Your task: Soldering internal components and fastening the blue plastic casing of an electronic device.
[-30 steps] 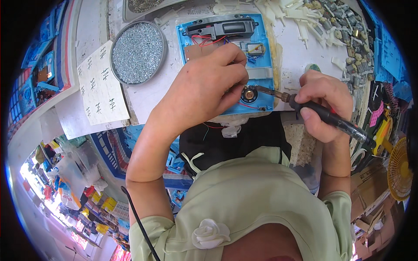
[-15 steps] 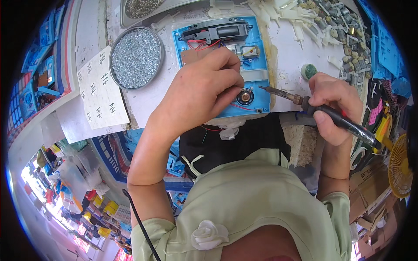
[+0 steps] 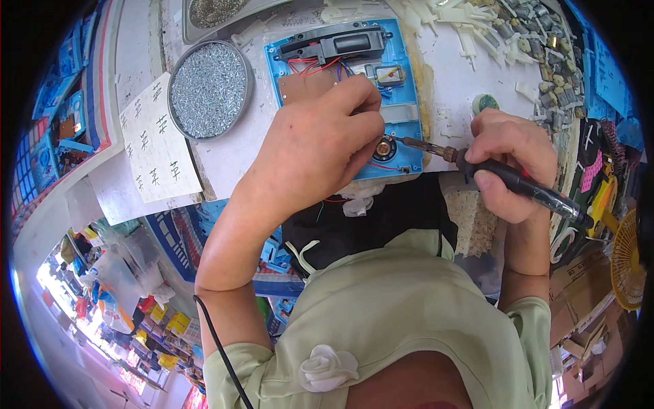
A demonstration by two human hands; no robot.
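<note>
Bench lot: opened electronics at close work

- Blue plastic housing (image 3: 410, 129): open side up near the front edge of the worktop (image 3: 470, 88), presumably so both hands can get at its inside; carries a black bracket (image 3: 334, 44) along its back edge and a brown circuit board (image 3: 310, 86) toward its left edge
- Round speaker (image 3: 385, 149): seated near the housing's front right corner, just beside the left thumb
- Left hand (image 3: 323, 140): laid across the housing, seemingly to steady the work; fingers curled and drawn together, their tips hidden, so I cannot tell whether they pinch anything
- Right hand (image 3: 514, 163): thumb and fingers pinching a soldering iron (image 3: 507, 178) by its dark handle, probably to stay off the hot shaft; tip aimed at the speaker's rim, touching or just beside, I cannot tell which
- Screws (image 3: 208, 90): filling a round dish (image 3: 250, 88) left of the housing, apparently for easy reach
- Motors (image 3: 545, 54): heaped toward the worktop's back right corner
- Writing: paper sheet (image 3: 158, 143) toward the front left corner, similar handwritten characters in rows; no brand legible on iron or housing
</note>
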